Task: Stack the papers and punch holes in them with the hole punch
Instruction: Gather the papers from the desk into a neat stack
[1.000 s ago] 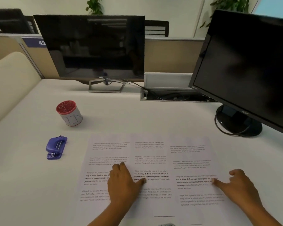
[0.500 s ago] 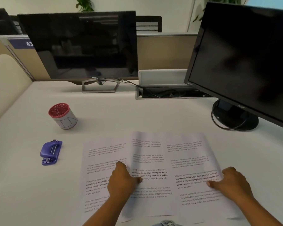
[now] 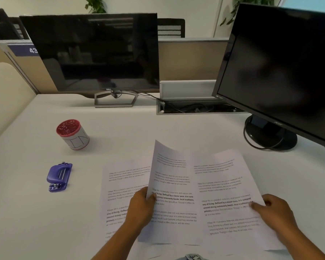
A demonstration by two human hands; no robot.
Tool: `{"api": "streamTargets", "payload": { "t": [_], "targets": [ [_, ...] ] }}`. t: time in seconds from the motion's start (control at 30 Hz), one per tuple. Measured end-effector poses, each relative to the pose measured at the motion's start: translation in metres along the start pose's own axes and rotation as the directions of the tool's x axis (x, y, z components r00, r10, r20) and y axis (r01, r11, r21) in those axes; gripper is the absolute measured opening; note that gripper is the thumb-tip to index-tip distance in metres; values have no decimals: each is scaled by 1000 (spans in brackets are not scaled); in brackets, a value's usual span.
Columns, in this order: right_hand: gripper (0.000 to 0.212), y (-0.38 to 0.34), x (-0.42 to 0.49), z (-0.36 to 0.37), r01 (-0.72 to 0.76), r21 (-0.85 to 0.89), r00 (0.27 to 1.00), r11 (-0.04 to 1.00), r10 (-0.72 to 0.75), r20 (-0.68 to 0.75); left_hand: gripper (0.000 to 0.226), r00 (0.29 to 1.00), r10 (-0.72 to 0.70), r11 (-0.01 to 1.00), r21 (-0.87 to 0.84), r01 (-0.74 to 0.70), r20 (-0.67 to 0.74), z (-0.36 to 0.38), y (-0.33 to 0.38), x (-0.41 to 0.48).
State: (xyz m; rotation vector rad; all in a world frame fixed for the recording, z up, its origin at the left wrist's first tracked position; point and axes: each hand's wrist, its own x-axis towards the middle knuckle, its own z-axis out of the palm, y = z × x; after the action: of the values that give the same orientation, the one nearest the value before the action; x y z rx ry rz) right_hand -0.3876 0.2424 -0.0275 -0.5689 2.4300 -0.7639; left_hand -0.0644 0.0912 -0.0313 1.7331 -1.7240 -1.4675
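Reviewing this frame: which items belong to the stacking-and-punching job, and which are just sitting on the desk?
Job: three printed white paper sheets, the middle one pinched by the left hand; purple plastic hole punch.
Lying about: red-topped white cylindrical container; black Dell monitor; black Acer monitor; open grey cable tray.

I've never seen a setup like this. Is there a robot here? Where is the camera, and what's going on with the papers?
No robot: these are a person's two bare hands, filmed by one wide-angle camera worn on the head, looking down at a white desk. Three printed sheets are spread there. The left sheet lies flat. The left hand pinches the edge of the middle sheet, which curls up off the desk. The right hand rests a fingertip on the right sheet. Further left sit a purple hole punch, untouched, and a red-topped can. Behind stand a Dell monitor and an Acer monitor, both dark.
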Motion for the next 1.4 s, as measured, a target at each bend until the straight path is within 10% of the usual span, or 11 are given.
{"api": "streamTargets", "payload": {
  "t": [0.33, 0.8, 1.0, 1.13, 1.23, 1.4],
  "targets": [
    [8, -28, -23, -15, 53, 601, 994, 797, -99, 43, 16, 998, -37, 938, -347, 20, -44, -6, 9, -15],
    [24, -78, -59, 37, -56, 654, 906, 755, -237, 351, 19, 965, 101, 758, -647, 84, 243, -16, 38, -48],
    [24, -80, -62, 47, -50, 637, 884, 769, -262, 386, 37, 983, 88, 850, -527, 9, 159, -38, 23, -46],
    [28, -79, -64, 60, -19, 616, 893, 788, -264, 365, 35, 965, 39, 997, -57, -56, -260, -60, -12, -27],
    [27, -84, -69, 71, 1, 603, 878, 797, -289, 381, 63, 862, 52, 947, 299, 117, -504, -78, -43, -18],
    [22, -97, -80, 90, 6, 603, 855, 798, -317, 411, 124, 880, -94, 777, 519, 357, -465, -80, -68, -25]
  ]
}}
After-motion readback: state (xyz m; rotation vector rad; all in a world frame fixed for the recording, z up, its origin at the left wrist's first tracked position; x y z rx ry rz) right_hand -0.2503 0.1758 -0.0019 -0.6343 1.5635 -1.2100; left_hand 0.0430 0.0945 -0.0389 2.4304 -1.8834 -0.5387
